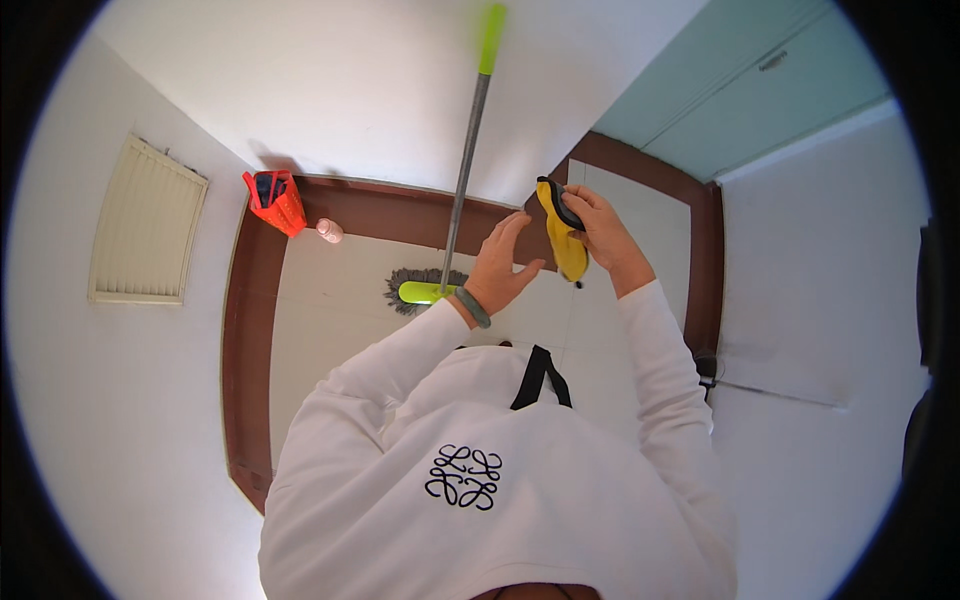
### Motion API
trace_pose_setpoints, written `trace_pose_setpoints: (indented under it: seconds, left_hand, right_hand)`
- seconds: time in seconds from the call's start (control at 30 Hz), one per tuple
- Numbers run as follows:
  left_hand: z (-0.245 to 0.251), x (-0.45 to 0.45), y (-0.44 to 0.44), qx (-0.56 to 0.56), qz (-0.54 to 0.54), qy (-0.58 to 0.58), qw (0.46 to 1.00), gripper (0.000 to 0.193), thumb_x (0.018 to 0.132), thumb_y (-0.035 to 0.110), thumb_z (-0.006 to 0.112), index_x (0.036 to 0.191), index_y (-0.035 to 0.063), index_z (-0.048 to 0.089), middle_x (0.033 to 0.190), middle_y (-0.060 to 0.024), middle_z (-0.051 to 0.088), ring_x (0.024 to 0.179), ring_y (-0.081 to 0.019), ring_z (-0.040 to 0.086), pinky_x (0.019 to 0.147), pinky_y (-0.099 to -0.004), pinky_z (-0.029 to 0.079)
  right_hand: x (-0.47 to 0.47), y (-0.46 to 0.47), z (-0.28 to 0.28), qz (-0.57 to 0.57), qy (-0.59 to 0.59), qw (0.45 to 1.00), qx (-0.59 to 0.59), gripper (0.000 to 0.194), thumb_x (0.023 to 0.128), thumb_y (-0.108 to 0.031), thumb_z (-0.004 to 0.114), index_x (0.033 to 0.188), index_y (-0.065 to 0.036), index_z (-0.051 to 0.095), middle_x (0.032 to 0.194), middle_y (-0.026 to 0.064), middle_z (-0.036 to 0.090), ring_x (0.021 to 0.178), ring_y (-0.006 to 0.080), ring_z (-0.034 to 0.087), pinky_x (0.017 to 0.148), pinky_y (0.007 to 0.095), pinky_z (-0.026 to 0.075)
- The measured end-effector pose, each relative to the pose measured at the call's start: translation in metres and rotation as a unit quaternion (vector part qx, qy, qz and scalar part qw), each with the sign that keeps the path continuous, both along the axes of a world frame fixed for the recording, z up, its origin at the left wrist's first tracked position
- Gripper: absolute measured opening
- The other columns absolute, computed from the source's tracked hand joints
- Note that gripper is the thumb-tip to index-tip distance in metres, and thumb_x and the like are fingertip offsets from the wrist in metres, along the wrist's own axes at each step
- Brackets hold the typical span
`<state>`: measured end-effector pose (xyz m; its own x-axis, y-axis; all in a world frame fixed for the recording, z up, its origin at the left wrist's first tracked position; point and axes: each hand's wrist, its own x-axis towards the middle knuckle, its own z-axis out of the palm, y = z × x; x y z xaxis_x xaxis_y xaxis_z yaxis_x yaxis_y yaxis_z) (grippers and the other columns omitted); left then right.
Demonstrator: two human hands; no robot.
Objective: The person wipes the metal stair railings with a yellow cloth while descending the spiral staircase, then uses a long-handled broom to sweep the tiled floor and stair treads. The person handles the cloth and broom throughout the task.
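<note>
My right hand [604, 229] grips a yellow cloth item with black-and-grey edging [566, 244], possibly a glove or pouch, which hangs down from the fingers. To its left is my left hand [500, 266], raised with thumb and fingers apart and nothing in it; a dark green bangle [472, 307] circles that wrist. Beyond the left forearm, a dust mop with a lime-green head [421, 292] and grey fringe rests on the floor. Its grey pole [466, 161] rises toward the white wall, ending in a lime-green grip [491, 41].
A red bag [281, 204] with dark contents and a pink bottle [329, 230] stand in the far left corner by the brown floor border [360, 206]. A pale green door [742, 82] is at upper right. A louvred vent [148, 225] is on the left wall.
</note>
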<state>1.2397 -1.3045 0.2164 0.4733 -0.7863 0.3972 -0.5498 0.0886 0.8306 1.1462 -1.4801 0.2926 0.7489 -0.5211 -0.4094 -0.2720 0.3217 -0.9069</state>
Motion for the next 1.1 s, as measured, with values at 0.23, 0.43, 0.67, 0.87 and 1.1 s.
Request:
trace_pose_setpoints:
  seconds: [0.23,0.43,0.67,0.87,1.1]
  left_hand:
    - [-0.011,0.042,-0.009,0.038,0.067,0.013,0.997,0.052,0.082,0.011,0.066,0.131,0.0048,0.052,0.122,-0.0187,0.061,0.113,-0.0368,0.058,0.095,-0.0445,0.045]
    - [-0.006,0.131,-0.013,0.086,0.08,-0.04,0.992,0.027,0.086,0.011,0.061,0.113,0.0078,0.064,0.096,-0.015,0.07,0.089,-0.0379,0.065,0.079,-0.0446,0.053]
    - [0.058,0.252,-0.099,0.131,0.105,-0.19,0.967,0.015,0.088,0.015,0.063,0.102,0.0135,0.069,0.097,-0.0075,0.068,0.098,-0.0264,0.062,0.09,-0.0435,0.044]
    - [0.072,0.296,-0.175,0.094,0.236,-0.299,0.92,0.013,0.084,0.016,0.062,0.091,0.0136,0.073,0.104,-0.0091,0.057,0.107,-0.0309,0.051,0.091,-0.0442,0.04]
    - [0.076,0.296,-0.211,0.176,0.29,-0.273,0.9,0.019,0.084,0.02,0.067,0.1,0.0107,0.061,0.102,-0.0073,0.062,0.105,-0.0267,0.053,0.088,-0.0407,0.04]
  right_hand:
    - [0.043,0.005,0.003,-0.056,-0.096,0.97,0.217,0.017,0.1,-0.016,0.05,0.111,-0.005,0.057,0.102,0.0077,0.06,0.088,0.0162,0.059,0.073,0.0312,0.055]
    - [0.081,-0.011,0.002,-0.231,-0.119,0.923,0.283,0.02,0.101,-0.011,0.05,0.117,-0.003,0.058,0.106,0.0116,0.058,0.086,0.0197,0.059,0.074,0.0312,0.054]
    - [0.15,-0.098,-0.004,-0.305,-0.185,0.889,0.287,0.019,0.101,-0.012,0.048,0.109,0.001,0.059,0.101,0.0095,0.063,0.088,0.0186,0.065,0.075,0.031,0.053]
    - [0.214,-0.132,-0.001,-0.317,-0.196,0.9,0.226,0.022,0.101,-0.012,0.042,0.114,0.001,0.055,0.117,0.0099,0.061,0.111,0.0207,0.062,0.093,0.0387,0.047]
    - [0.237,-0.154,-0.03,-0.297,-0.194,0.915,0.19,0.02,0.098,-0.015,0.048,0.114,-0.007,0.057,0.121,0.0049,0.058,0.121,0.019,0.056,0.1,0.0422,0.04]
